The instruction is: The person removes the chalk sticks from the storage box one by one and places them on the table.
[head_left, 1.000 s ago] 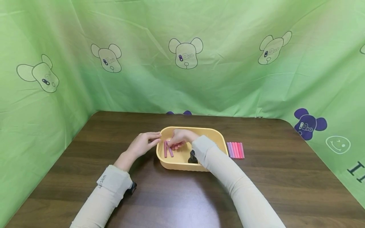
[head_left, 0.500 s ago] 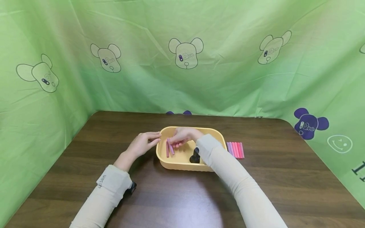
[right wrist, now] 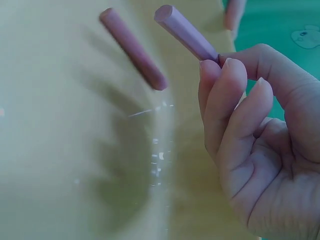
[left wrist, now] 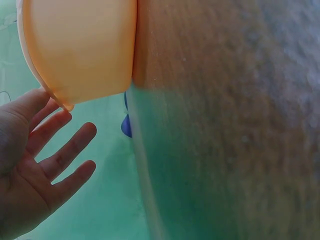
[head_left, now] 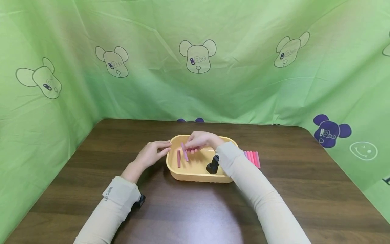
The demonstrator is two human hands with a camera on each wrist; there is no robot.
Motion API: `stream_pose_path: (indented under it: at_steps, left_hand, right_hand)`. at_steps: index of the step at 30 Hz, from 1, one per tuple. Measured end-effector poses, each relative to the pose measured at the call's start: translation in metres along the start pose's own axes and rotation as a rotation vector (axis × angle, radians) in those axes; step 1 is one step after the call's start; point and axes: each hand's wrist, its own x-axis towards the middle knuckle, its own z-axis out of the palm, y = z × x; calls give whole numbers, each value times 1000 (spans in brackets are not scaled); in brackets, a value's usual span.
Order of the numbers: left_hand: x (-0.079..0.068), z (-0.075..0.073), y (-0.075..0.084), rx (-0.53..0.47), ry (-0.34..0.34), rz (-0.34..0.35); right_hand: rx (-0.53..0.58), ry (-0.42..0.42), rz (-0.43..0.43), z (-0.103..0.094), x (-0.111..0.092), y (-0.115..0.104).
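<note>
In the head view a yellow plastic basin (head_left: 195,178) sits on the table. My right hand (head_left: 201,139) is over its far side and pinches a lilac stick (head_left: 184,151) between thumb and fingertips. The right wrist view shows this faceted, chalk-like lilac stick (right wrist: 185,31) jutting from the fingertips. Beside it in the basin lies a darker mauve-pink stick (head_left: 178,159). My left hand (head_left: 152,154) touches the basin's left rim with thumb and fingertips. In the left wrist view the other fingers (left wrist: 70,150) are spread loosely below the rim.
Right of the basin several pink and purple sticks (head_left: 253,158) lie in a row, partly behind the right sleeve (head_left: 243,179). A black wrist camera (head_left: 212,165) hangs under that sleeve. A green printed curtain (head_left: 195,95) stands behind the wooden table (head_left: 189,210).
My right hand has risen and moved back and right, lifting the lilac stick away from the basin floor. The mauve-pink stick has shifted slightly right. My left hand has stayed at the rim.
</note>
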Motion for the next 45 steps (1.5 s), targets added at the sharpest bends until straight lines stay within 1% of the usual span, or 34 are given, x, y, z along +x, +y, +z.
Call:
stream_pose_path:
  at_steps: [6,18,34,45]
  left_hand:
    - [0,1,-1,2,9,8]
    - [-2,1,0,-4,13,7]
    - [-4,0,1,5,-5,-7]
    - [-5,1,3,1,-4,-6]
  right_hand:
    - [30,0,-33,-6,-6,0]
    - [19,12,-76,-14,-23,2]
    - [25,35,-87,-26,-50,13]
    - [33,57,-87,-33,-62,25]
